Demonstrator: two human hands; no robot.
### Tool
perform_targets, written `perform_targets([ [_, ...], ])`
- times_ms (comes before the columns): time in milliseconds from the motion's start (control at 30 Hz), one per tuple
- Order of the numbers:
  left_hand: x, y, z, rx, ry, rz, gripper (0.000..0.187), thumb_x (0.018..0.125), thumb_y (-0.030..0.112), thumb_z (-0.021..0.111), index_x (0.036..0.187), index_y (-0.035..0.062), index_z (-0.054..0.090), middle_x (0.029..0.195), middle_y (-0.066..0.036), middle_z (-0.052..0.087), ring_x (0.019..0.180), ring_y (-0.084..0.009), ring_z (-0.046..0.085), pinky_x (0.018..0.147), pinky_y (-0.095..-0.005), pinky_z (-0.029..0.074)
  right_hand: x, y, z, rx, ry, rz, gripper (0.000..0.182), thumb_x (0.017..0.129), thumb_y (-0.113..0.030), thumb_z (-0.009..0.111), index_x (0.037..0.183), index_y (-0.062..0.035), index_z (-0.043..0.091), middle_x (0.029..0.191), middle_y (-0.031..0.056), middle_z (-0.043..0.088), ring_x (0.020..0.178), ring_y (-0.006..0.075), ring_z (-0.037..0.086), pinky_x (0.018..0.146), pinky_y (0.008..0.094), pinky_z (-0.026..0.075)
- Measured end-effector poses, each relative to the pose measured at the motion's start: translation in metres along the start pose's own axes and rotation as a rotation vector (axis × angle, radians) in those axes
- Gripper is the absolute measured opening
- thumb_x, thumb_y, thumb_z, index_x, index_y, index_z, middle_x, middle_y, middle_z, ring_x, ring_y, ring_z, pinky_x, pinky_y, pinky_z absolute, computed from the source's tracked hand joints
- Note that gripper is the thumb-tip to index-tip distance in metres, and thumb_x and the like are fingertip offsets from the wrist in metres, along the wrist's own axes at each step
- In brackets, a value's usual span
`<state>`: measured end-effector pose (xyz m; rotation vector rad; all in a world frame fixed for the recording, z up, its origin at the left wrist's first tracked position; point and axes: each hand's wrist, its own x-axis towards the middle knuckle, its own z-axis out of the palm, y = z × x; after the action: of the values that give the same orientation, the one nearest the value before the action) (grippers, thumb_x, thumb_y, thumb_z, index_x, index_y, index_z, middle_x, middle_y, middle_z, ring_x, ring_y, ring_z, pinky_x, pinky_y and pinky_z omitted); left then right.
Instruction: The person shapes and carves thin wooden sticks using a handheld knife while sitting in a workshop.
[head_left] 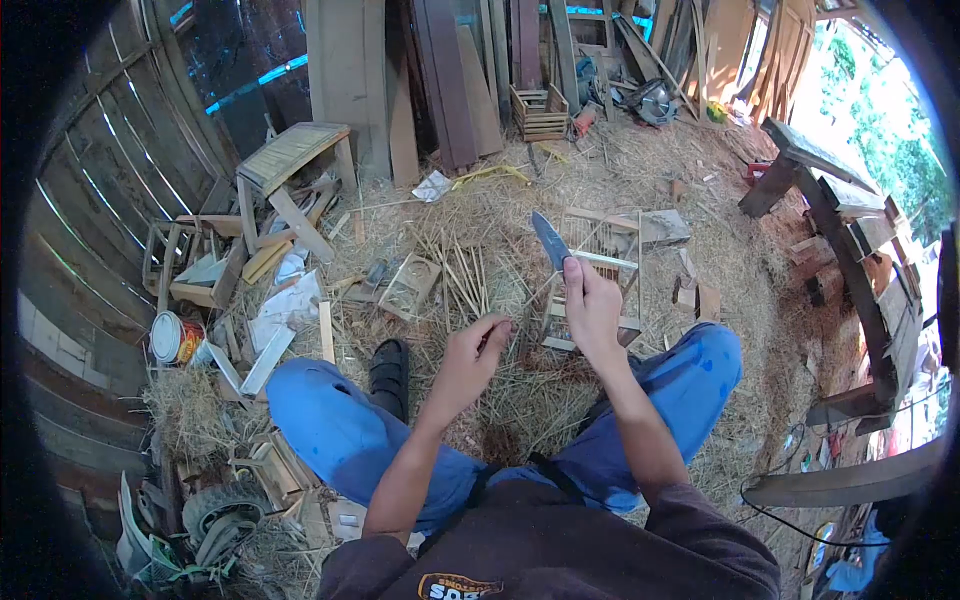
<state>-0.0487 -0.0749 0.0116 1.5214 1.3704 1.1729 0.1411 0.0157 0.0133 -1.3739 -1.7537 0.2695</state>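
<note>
My right hand (592, 305) is closed around the handle of a knife (549, 240). Its dark blade points up and away to the left. To the left and a little lower, my left hand (478, 350) has its fingers curled in with the thumb against them. Whatever it may hold is too small to make out. Beneath and beyond the hands lie several thin wooden sticks (462, 283) on the shavings. Partly behind my right hand and forearm is a slatted wooden frame (612, 262), like a small cage.
A small wooden stool (292, 158) stands at the left above scrap boards. A paint can (176, 338) sits by the slatted wall. Farther back are a wooden crate (538, 112), a circular saw (655, 102) and leaning planks (440, 80). A rough wooden bench (850, 250) runs along the right.
</note>
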Motion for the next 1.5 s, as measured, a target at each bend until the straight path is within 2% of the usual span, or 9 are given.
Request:
perform_targets([
  [167,-0.001,0.003,-0.003,0.071,-0.024,-0.017,0.026,0.102,0.018,0.058,0.114,-0.0033,0.066,0.087,-0.014,0.072,0.075,-0.0176,0.066,0.071,-0.0321,0.05,-0.01,-0.006,0.008,-0.083,-0.035,-0.027,0.035,0.105,-0.035,0.051,0.086,-0.0082,0.063,0.063,0.0202,0.061,0.058,0.041,0.062,0.055,0.0507,0.046],
  [333,0.007,-0.016,0.007,-0.014,0.116,0.103,0.024,0.102,0.018,0.059,0.109,-0.0021,0.068,0.083,-0.007,0.07,0.067,-0.0086,0.054,0.062,-0.0286,0.044,-0.016,-0.018,0.016,-0.061,0.032,-0.136,0.029,0.104,-0.032,0.053,0.09,-0.0095,0.067,0.064,0.0198,0.063,0.057,0.0389,0.063,0.055,0.0501,0.048],
  [467,0.002,-0.007,-0.001,0.034,0.052,0.061,0.027,0.101,0.019,0.06,0.112,-0.0054,0.067,0.09,-0.017,0.072,0.076,-0.0201,0.068,0.07,-0.0337,0.051,0.015,-0.001,-0.011,-0.168,0.07,0.15,0.037,0.106,-0.033,0.048,0.09,-0.0068,0.069,0.066,0.0209,0.06,0.064,0.0392,0.065,0.058,0.048,0.047],
  [633,0.003,-0.012,-0.001,0.064,0.113,0.053,0.028,0.1,0.02,0.062,0.112,-0.0045,0.069,0.086,-0.018,0.072,0.07,-0.0196,0.065,0.067,-0.0333,0.05,-0.017,-0.008,0.009,-0.118,-0.012,-0.088,0.043,0.105,-0.04,0.048,0.082,-0.0067,0.065,0.057,0.0186,0.057,0.055,0.0402,0.061,0.053,0.0494,0.045],
  [767,0.002,-0.011,-0.006,0.064,0.135,0.101,0.027,0.098,0.02,0.064,0.111,-0.0036,0.07,0.082,-0.018,0.072,0.062,-0.0188,0.062,0.061,-0.0322,0.048,0.007,-0.008,-0.004,-0.017,0.136,0.015,0.044,0.106,-0.039,0.048,0.084,-0.0061,0.067,0.057,0.0196,0.056,0.054,0.0388,0.061,0.053,0.0482,0.045],
  [1000,-0.006,-0.005,-0.015,0.142,0.148,0.169,0.025,0.097,0.019,0.067,0.108,-0.0027,0.072,0.077,-0.014,0.07,0.059,-0.0141,0.058,0.057,-0.03,0.046,-0.01,0.005,-0.008,-0.029,0.022,0.067,0.043,0.106,-0.04,0.047,0.091,-0.005,0.068,0.06,0.0216,0.057,0.056,0.0413,0.061,0.054,0.0492,0.045],
  [1267,-0.004,-0.013,-0.007,0.084,0.083,0.147,0.025,0.097,0.021,0.068,0.108,-0.0019,0.072,0.073,-0.014,0.067,0.058,-0.012,0.056,0.056,-0.029,0.044,-0.015,0.0,-0.016,0.02,0.045,0.118,0.039,0.105,-0.039,0.05,0.104,-0.0078,0.074,0.057,0.0193,0.057,0.053,0.0349,0.063,0.054,0.0462,0.047],
  [1300,-0.005,-0.014,-0.004,0.097,0.083,0.151,0.026,0.097,0.021,0.067,0.108,-0.002,0.071,0.072,-0.014,0.067,0.058,-0.0118,0.056,0.056,-0.0289,0.044,-0.022,-0.003,-0.006,-0.019,0.068,-0.061,0.04,0.104,-0.038,0.05,0.099,-0.0071,0.074,0.058,0.0197,0.058,0.055,0.037,0.064,0.054,0.0466,0.048],
  [1500,-0.003,-0.008,-0.01,0.076,0.051,0.082,0.027,0.099,0.022,0.064,0.11,-0.002,0.07,0.074,-0.015,0.068,0.059,-0.0131,0.057,0.057,-0.0301,0.044,0.007,0.002,-0.02,0.02,0.105,0.164,0.037,0.104,-0.036,0.051,0.093,-0.0092,0.074,0.059,0.0199,0.06,0.054,0.0382,0.063,0.052,0.0473,0.047],
])
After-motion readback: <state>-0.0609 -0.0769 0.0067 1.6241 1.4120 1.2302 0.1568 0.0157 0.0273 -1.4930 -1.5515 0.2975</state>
